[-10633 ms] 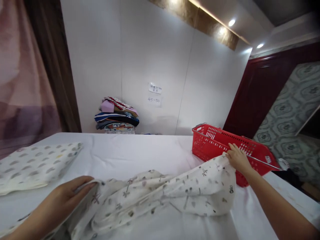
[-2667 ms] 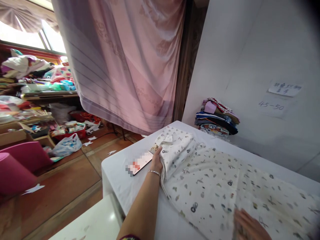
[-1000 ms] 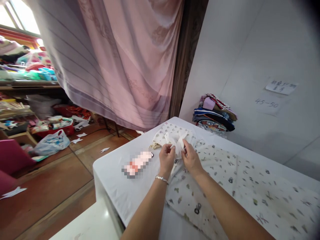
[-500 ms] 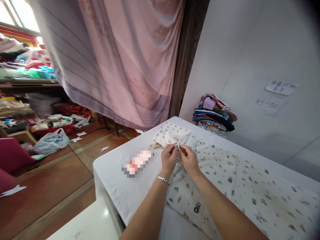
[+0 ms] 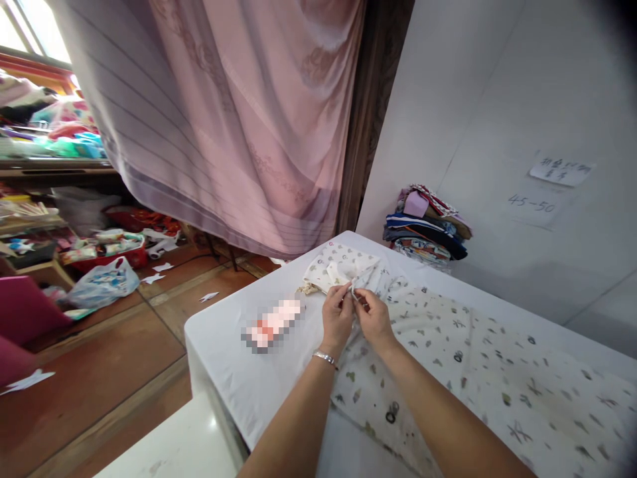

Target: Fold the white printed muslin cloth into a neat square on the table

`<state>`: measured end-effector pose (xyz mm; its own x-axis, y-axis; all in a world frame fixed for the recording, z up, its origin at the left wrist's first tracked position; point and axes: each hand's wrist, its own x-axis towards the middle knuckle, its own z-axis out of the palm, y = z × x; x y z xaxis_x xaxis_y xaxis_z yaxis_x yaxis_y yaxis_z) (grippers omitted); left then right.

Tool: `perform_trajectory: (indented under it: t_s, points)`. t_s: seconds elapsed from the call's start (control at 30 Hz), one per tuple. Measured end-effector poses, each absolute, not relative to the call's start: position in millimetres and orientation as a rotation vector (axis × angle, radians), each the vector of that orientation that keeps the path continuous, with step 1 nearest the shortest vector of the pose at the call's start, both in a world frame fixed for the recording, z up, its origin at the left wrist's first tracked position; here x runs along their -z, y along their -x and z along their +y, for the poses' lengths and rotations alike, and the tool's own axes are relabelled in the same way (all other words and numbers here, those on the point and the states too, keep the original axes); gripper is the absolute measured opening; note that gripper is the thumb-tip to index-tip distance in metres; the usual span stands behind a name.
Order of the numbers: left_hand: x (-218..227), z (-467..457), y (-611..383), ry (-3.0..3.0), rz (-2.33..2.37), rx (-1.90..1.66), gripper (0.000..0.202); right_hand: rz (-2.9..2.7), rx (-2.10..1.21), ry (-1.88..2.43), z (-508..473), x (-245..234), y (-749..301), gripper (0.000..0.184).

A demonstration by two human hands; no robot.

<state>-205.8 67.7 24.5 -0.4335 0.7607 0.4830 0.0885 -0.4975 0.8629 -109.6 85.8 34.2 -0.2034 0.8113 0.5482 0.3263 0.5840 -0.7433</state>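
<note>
Head view: cloth (image 5: 472,358) spread on desk (image 5: 233,375).
Left hand (image 5: 337,317): fingers pinching cloth tie (image 5: 352,287).
Right hand (image 5: 373,320): fingers pinching same tie.
Clothes pile (image 5: 426,222): 1 o'clock.

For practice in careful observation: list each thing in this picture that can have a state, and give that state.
left hand, shut, pinching the white tie.
right hand, shut, pinching the white tie.
printed cloth, spread flat on the table.
folded cloth, folded, lying beyond the hands.
clothes stack, piled against the wall.
curtain, hanging, drawn.
</note>
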Motion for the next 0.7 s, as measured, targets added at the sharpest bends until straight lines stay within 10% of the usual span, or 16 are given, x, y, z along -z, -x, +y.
perform_trajectory:
  t_s: [0.3, 0.7]
  points:
    - [-29.1, 62.6, 204.2, -1.407, 1.246, -2.003, 0.028, -1.85, -0.521, 0.922, 81.1, -42.3, 110.6, 0.023]
    - [-27.3, 60.2, 203.9, -1.429, 1.284, -1.967, 0.041, -1.509, -1.207, 1.047, 85.3, -57.0, 112.5, 0.032]
